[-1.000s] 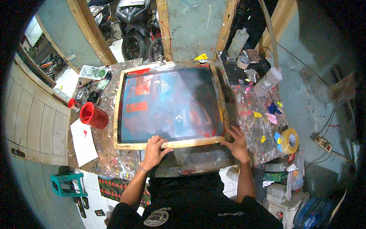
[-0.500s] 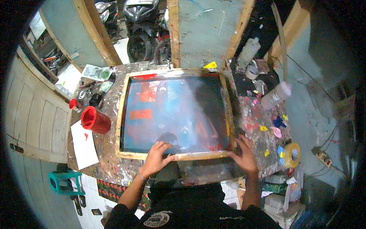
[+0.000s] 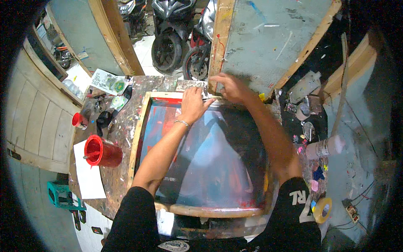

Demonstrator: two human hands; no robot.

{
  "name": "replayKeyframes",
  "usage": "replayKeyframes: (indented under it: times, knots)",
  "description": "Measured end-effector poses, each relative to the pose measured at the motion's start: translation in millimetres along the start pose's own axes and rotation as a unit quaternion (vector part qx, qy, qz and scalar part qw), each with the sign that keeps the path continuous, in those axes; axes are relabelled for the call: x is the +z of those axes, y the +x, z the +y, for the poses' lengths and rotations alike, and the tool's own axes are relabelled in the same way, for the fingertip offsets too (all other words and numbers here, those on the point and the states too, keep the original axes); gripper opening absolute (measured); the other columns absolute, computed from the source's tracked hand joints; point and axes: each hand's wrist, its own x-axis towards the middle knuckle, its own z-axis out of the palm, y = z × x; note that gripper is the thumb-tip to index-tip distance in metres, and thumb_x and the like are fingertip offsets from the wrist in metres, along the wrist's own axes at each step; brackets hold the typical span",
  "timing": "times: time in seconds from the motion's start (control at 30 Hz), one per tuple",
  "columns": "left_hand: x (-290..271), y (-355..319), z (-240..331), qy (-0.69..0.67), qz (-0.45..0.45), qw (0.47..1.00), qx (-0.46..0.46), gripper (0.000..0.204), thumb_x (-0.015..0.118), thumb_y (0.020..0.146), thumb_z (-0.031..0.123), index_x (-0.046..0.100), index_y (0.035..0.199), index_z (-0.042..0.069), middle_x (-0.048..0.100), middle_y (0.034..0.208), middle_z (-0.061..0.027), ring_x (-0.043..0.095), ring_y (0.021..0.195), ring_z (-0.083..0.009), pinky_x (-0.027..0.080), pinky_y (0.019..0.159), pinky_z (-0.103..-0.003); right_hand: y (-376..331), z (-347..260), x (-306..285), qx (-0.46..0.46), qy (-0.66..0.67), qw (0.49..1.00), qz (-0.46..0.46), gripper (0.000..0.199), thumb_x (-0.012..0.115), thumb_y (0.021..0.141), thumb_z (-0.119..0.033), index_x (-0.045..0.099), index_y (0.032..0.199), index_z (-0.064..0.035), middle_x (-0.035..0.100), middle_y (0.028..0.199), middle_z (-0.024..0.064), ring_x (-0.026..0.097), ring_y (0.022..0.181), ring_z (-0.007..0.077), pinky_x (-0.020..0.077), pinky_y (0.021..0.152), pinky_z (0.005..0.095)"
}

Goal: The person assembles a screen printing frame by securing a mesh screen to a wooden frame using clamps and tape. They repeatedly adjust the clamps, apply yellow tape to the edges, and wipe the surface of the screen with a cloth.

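Your left hand [image 3: 193, 106], thumb wide, apparently steadies the far edge of the framed screen [image 3: 166, 95]; right hand [image 3: 231, 88] half-curled, contents unclear.

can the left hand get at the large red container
Probably yes: the left hand is at the far side of the frame, and nothing tall seems to stand between it and the large red container.

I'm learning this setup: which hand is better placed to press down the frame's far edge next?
Left, I'd judge: the left hand lies over the far edge of the wooden frame, while the right hand shows beyond that edge, by the wooden post.
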Motion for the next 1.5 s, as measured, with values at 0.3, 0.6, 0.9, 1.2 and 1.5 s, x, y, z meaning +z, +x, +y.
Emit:
replayKeyframes:
  times: [0.3,0.6,0.9,1.2,1.5]
  knots:
    - [21.0,4.1,-28.1,-0.027,-0.06,0.997,-0.043,0.042,0.074,0.078,0.032,0.065,0.109,0.005,0.065,0.096,-0.0142,0.06,0.094,-0.0323,0.04,0.09,-0.043,55.0,23.9,22.5,-0.056,-0.091,0.971,-0.213,0.035,0.064,0.081,-0.017,0.065,0.113,-0.0032,0.058,0.13,0.0177,0.058,0.115,0.035,0.0468,0.097,0.0423]
    - [26.0,-12.4,-30.6,0.015,0.025,0.998,0.059,0.039,0.063,0.09,0.029,0.064,0.114,-0.001,0.066,0.112,-0.0141,0.058,0.111,-0.0308,0.039,0.103,-0.044,60.5,-11.1,38.5,0.081,-0.178,0.976,-0.094,0.037,0.063,0.085,-0.032,0.069,0.075,0.0038,0.066,0.075,0.0273,0.066,0.079,0.0446,0.0534,0.077,0.0505]
    - [38.5,-26.1,-32.0,0.071,0.038,0.994,0.072,0.035,0.053,0.096,0.022,0.059,0.124,0.001,0.062,0.126,-0.0159,0.054,0.123,-0.0315,0.037,0.108,-0.044,65.4,-10.0,27.8,0.002,-0.14,0.987,-0.074,0.03,0.064,0.08,-0.026,0.069,0.084,0.0034,0.068,0.087,0.025,0.068,0.083,0.0418,0.0546,0.077,0.0488]
    - [43.0,-26.5,-42.4,0.094,0.021,0.99,0.105,0.038,0.056,0.091,0.019,0.059,0.121,-0.004,0.06,0.128,-0.0176,0.053,0.125,-0.0305,0.036,0.11,-0.044,72.8,-13.8,46.7,0.184,-0.199,0.959,-0.088,0.029,0.061,0.082,-0.023,0.07,0.086,0.0046,0.068,0.088,0.0282,0.069,0.086,0.0417,0.0557,0.077,0.0494]
    - [34.2,-26.6,-38.0,0.136,-0.041,0.985,0.104,0.045,0.053,0.081,0.003,0.057,0.124,-0.008,0.054,0.136,-0.0184,0.047,0.132,-0.0302,0.033,0.114,-0.043,82.5,-28.5,24.1,0.005,-0.236,0.934,-0.268,0.027,0.066,0.08,-0.021,0.07,0.086,0.0039,0.068,0.084,0.0262,0.069,0.084,0.0399,0.0548,0.076,0.0473]
